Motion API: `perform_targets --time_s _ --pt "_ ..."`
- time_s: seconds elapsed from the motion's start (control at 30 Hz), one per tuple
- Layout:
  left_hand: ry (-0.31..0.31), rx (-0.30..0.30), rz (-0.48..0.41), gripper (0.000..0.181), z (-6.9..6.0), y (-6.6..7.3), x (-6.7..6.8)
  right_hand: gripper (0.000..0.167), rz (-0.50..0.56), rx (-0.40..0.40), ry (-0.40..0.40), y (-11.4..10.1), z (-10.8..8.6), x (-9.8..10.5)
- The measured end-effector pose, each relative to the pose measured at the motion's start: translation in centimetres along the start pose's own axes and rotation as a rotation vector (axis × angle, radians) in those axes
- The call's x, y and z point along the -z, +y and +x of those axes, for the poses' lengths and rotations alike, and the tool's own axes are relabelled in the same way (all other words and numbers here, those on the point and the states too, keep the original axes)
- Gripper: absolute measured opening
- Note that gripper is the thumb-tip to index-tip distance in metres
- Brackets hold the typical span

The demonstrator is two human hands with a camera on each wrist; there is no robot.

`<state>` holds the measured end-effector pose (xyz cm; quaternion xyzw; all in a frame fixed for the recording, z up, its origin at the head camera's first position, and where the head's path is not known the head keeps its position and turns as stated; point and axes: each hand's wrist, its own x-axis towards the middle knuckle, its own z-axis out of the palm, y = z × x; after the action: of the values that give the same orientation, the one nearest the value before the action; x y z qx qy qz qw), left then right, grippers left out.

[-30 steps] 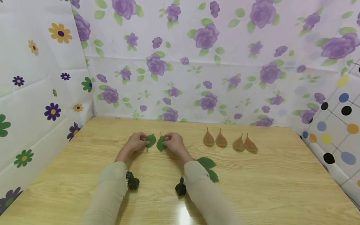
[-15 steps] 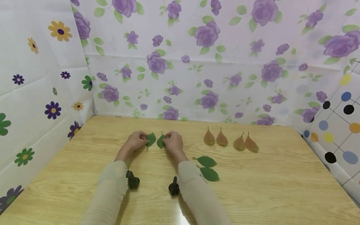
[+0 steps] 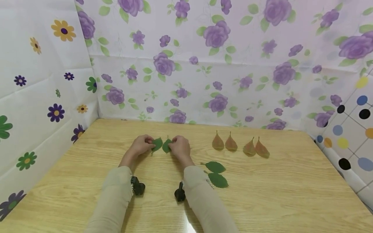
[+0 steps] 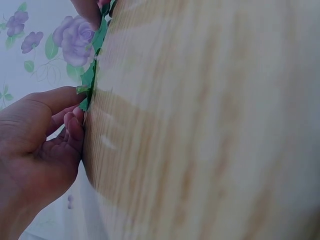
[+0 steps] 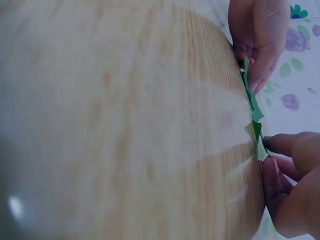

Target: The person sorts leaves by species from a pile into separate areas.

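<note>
In the head view, two green leaves with toothed edges lie side by side toward the back of the wooden table. My left hand [image 3: 141, 144] pinches the left leaf [image 3: 157, 144] at its outer edge, its stem pointing toward me. The right leaf [image 3: 166, 146] is pinched by my right hand [image 3: 180, 147], which covers part of it; its stem points away. A narrow gap parts the two leaves from above. Both wrist views see them edge-on, low against the tabletop, with thumb and fingers at their edges.
Two more green leaves, an upper one [image 3: 215, 167] and a lower one [image 3: 218, 180], lie beside my right forearm. Several reddish-brown leaves [image 3: 218, 142] stand in two pairs at the back right. Flowered cloth [image 3: 192, 90] hangs behind the wooden table [image 3: 262, 200].
My right forearm has swung left, uncovering the two loose green leaves. The right hand's leaf has shifted slightly away from me. My left hand has hardly moved.
</note>
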<state>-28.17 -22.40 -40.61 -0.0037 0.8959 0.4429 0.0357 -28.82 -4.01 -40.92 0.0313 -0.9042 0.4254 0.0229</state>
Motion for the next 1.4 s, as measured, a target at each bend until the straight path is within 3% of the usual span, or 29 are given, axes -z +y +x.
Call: perform_targets --time_s 0.27,0.5,0.67,0.9,1.17,1.4 --pt "-0.01 -0.035 -0.046 0.038 -0.5 0.0 0.4 0.022 0.043 0.0 -0.018 -0.1 -0.2 0.2" --pt "0.002 0.004 -0.053 0.035 -0.1 -0.1 0.0 0.026 0.085 0.011 -0.101 -0.5 0.0 0.9" --pt "0.011 -0.001 -0.049 0.034 -0.1 -0.1 -0.1 0.029 0.102 0.102 -0.188 -1.1 0.2 2.7" --pt "0.014 -0.005 -0.071 0.03 -0.5 -0.4 0.0 0.031 -0.011 0.358 -0.367 -1.9 -0.1 6.9" --pt "0.015 -0.004 -0.019 0.029 -0.8 -0.5 -0.3 0.024 -0.174 0.5 -0.395 1.5 -2.0 12.3" --pt "-0.027 -0.072 0.044 0.031 -0.3 -0.1 0.1 0.017 -0.258 0.595 -0.383 6.7 -3.7 16.4"
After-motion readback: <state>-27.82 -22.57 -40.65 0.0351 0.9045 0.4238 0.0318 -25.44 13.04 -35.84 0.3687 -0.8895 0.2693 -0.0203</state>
